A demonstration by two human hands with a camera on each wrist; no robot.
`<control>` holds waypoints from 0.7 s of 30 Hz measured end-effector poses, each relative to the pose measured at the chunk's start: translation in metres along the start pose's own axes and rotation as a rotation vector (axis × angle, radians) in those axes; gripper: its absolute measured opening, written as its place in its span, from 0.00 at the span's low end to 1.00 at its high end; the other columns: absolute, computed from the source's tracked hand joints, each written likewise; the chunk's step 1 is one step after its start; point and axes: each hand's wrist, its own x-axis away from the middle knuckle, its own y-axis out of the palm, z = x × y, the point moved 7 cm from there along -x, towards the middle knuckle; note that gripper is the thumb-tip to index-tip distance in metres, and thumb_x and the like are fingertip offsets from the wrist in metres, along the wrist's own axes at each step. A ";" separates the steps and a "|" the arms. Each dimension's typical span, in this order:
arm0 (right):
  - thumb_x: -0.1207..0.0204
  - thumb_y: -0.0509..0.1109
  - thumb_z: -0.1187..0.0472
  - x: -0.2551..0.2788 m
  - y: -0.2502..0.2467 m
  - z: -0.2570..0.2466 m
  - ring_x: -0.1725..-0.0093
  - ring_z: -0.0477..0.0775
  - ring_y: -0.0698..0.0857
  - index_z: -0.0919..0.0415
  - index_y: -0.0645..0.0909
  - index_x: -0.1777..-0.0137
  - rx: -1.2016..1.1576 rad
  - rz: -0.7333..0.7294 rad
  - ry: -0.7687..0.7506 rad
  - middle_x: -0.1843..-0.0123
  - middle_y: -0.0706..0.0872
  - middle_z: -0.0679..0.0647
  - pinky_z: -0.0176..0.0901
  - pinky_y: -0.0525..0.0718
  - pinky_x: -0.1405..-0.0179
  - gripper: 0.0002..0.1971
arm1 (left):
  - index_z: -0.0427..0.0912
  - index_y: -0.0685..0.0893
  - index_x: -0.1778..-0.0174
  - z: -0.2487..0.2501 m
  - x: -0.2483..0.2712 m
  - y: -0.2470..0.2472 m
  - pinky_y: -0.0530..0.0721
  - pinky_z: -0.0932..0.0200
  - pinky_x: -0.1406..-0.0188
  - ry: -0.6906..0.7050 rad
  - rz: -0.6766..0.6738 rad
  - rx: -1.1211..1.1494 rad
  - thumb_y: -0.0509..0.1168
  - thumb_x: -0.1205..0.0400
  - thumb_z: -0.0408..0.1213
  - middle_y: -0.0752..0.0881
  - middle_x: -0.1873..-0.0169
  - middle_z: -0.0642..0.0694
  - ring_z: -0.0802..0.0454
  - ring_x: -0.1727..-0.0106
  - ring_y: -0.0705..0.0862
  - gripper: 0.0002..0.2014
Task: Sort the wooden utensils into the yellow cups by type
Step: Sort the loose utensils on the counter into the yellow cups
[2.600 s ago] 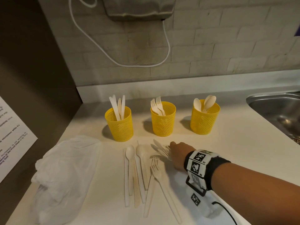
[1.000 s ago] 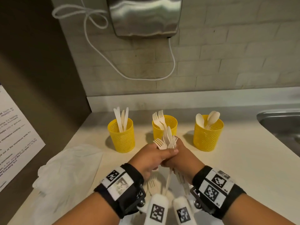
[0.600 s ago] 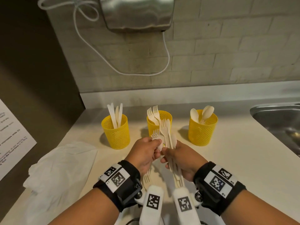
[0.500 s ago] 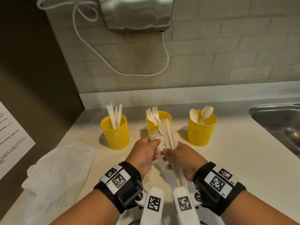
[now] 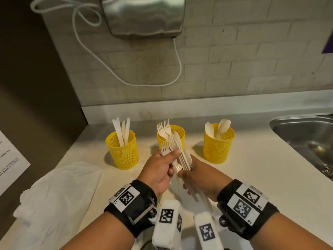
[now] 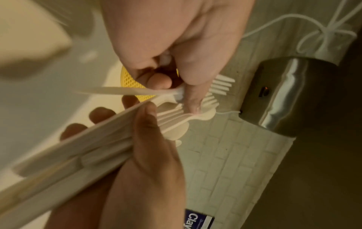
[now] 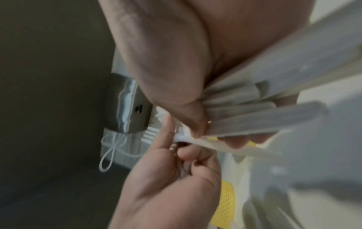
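Three yellow mesh cups stand in a row: the left cup (image 5: 123,152) has knives, the middle cup (image 5: 180,131) forks, the right cup (image 5: 218,148) spoons. In front of the middle cup my right hand (image 5: 185,177) grips a bundle of wooden utensils (image 5: 177,147), heads up. My left hand (image 5: 171,160) pinches one fork (image 5: 164,147) at its neck, just left of the bundle. In the left wrist view the fork (image 6: 221,85) sits under my thumb beside the bundle (image 6: 78,151). The right wrist view shows the bundle (image 7: 245,116) and, blurred, the fork's tines (image 7: 149,134).
A crumpled white plastic bag (image 5: 59,195) lies on the counter at the left. A steel sink (image 5: 306,141) is set in at the right. A metal hand dryer (image 5: 144,15) with a white cord (image 5: 100,56) hangs on the brick wall. A printed sheet (image 5: 10,163) sits far left.
The utensils that lay loose on the counter are now gathered upright in my right hand. My left hand has joined and drawn one fork slightly left, out of the bundle.
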 end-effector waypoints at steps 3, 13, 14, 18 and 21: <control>0.17 0.60 0.66 0.002 0.000 0.004 0.64 0.50 0.81 0.51 0.74 0.35 -0.375 -0.090 0.018 0.57 0.83 0.53 0.41 0.84 0.68 0.14 | 0.43 0.85 0.57 0.007 -0.001 0.006 0.65 0.69 0.86 0.010 -0.093 0.026 0.67 0.21 0.34 0.85 0.67 0.45 0.56 0.74 0.66 0.02; 0.19 0.64 0.64 -0.008 -0.024 0.042 0.72 0.50 0.86 0.67 0.78 0.50 -0.910 0.143 0.142 0.70 0.85 0.55 0.40 0.87 0.72 0.05 | 0.44 0.82 0.62 0.108 -0.023 -0.002 0.71 0.70 0.81 0.334 0.006 0.072 0.65 0.19 0.34 0.83 0.72 0.51 0.58 0.70 0.75 0.07; 0.19 0.64 0.65 -0.008 -0.027 0.045 0.73 0.49 0.85 0.66 0.78 0.50 -0.906 0.168 0.140 0.71 0.85 0.54 0.40 0.86 0.72 0.05 | 0.45 0.82 0.62 0.122 -0.025 0.002 0.72 0.70 0.79 0.386 0.014 0.076 0.64 0.18 0.33 0.82 0.71 0.51 0.59 0.69 0.75 0.07; 0.18 0.62 0.65 -0.003 -0.035 0.046 0.73 0.49 0.82 0.65 0.78 0.49 -0.880 0.213 0.116 0.70 0.83 0.54 0.40 0.82 0.73 0.04 | 0.47 0.82 0.58 0.135 -0.046 0.016 0.72 0.70 0.77 0.435 0.046 -0.082 0.65 0.18 0.35 0.80 0.68 0.52 0.60 0.70 0.74 0.04; 0.18 0.62 0.65 -0.001 -0.040 0.043 0.72 0.49 0.81 0.64 0.78 0.49 -0.842 0.217 0.111 0.67 0.82 0.55 0.41 0.80 0.73 0.04 | 0.46 0.81 0.58 0.116 -0.064 0.019 0.74 0.69 0.79 0.402 0.122 -0.225 0.66 0.19 0.34 0.81 0.68 0.50 0.56 0.71 0.75 0.04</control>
